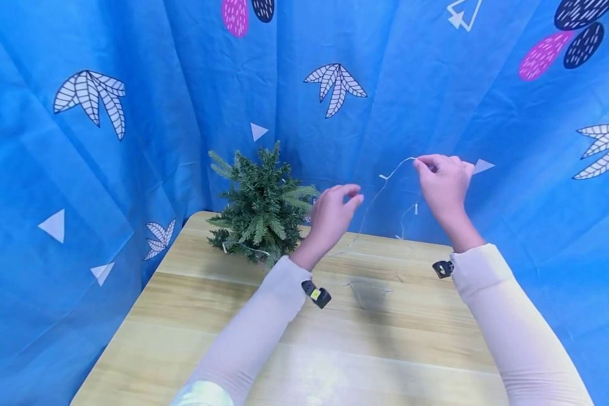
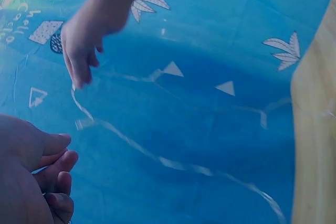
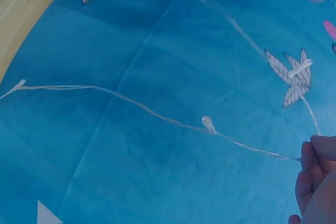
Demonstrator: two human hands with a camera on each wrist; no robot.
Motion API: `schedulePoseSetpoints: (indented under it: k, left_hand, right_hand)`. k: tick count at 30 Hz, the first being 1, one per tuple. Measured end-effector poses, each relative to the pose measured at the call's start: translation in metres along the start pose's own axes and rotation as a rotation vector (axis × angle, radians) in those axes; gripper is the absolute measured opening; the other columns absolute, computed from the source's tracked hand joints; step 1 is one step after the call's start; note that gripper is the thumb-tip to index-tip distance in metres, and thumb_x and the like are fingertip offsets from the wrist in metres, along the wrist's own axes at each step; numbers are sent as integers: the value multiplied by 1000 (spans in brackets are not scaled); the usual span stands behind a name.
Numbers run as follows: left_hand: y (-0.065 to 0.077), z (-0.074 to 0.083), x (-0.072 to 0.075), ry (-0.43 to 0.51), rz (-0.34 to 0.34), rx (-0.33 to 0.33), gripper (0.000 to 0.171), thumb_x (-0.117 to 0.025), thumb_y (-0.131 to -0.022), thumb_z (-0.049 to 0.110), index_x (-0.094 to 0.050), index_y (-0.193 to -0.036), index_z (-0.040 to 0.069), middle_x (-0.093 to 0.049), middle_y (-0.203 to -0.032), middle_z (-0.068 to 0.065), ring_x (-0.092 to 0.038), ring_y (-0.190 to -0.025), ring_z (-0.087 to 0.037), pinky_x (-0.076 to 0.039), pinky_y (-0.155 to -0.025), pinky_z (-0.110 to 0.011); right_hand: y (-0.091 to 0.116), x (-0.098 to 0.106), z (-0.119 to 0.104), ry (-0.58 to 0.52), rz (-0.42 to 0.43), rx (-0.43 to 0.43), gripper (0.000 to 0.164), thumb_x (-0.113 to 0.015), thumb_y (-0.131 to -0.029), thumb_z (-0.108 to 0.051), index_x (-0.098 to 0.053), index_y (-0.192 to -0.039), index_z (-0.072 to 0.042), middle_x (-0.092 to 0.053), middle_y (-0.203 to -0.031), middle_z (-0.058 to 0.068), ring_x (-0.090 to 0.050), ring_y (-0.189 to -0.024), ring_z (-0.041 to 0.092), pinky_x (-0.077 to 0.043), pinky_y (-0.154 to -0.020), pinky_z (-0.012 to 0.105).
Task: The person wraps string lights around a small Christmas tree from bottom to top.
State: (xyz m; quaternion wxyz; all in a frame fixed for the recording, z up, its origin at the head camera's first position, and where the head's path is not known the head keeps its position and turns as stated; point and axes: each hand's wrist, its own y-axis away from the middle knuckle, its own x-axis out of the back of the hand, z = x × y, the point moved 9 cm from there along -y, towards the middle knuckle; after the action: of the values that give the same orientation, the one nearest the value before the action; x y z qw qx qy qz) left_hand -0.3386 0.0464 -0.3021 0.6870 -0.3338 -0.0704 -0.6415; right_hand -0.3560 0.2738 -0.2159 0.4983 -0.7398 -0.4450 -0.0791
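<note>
My right hand is raised above the table's back right, pinching a thin clear string of lights between thumb and fingertips. Two lengths of the wire run from that pinch, with small white bulbs along them. My left hand hovers just right of a small artificial Christmas tree. Its thumb and index finger stand close with a small gap, and no wire shows between them. In the left wrist view, the wire passes beyond the left hand's fingers. A stretch of wire with a bulb lies across the tree's lower front branches.
The wooden table spans the space below both arms. More of the clear wire lies loosely on its surface between the arms. A blue patterned curtain hangs behind and along the sides. Dark bands sit around both wrists.
</note>
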Motion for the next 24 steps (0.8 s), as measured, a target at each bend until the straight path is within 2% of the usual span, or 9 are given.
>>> schedulePoseSetpoints:
  k: [2,4,9,13,20,24]
  left_hand:
    - [-11,13,0,4,-1,-26,30,-65,-98,39,-70,-125,29,-71,-114,14,-61,-96,-6,-45,-79,-28]
    - [-21,22,-1,16,-7,-31,29,-64,-98,40,-70,-125,30,-70,-111,16,-61,-95,-5,-45,-81,-30]
    - [-42,33,-7,44,-18,-26,29,-62,-100,42,-69,-126,31,-66,-108,18,-59,-90,-2,-44,-83,-31]
    - [-54,36,-13,25,-37,-32,31,-63,-99,42,-68,-127,31,-65,-107,16,-58,-89,-3,-43,-83,-31]
    - [-66,35,-19,-73,-74,-62,30,-62,-100,41,-68,-129,34,-69,-109,15,-59,-84,-4,-43,-77,-31]
    - [-71,33,-25,-80,-100,-68,25,-61,-100,44,-71,-121,36,-70,-112,17,-60,-86,-3,-44,-79,-31]
  right_hand:
    - [2,-8,-4,2,-12,12,28,-67,-98,-27,-78,-107,-3,-76,-97,18,-55,-96,29,-22,-102,48]
    - [4,-13,-7,11,-16,22,29,-67,-98,-28,-78,-107,-3,-76,-98,17,-56,-97,30,-22,-102,49]
    - [7,-22,-15,38,-17,47,29,-67,-98,-28,-78,-107,-3,-76,-99,17,-56,-95,31,-24,-100,50]
    - [11,-27,-19,45,-26,55,29,-67,-99,-27,-78,-107,-2,-76,-99,17,-55,-94,31,-25,-100,51]
    - [12,-34,-25,58,-32,69,28,-67,-99,-28,-78,-106,-3,-76,-99,16,-56,-95,31,-25,-102,52]
    - [13,-37,-28,65,-32,85,24,-69,-97,-24,-79,-105,-3,-77,-99,16,-56,-94,31,-26,-101,53]
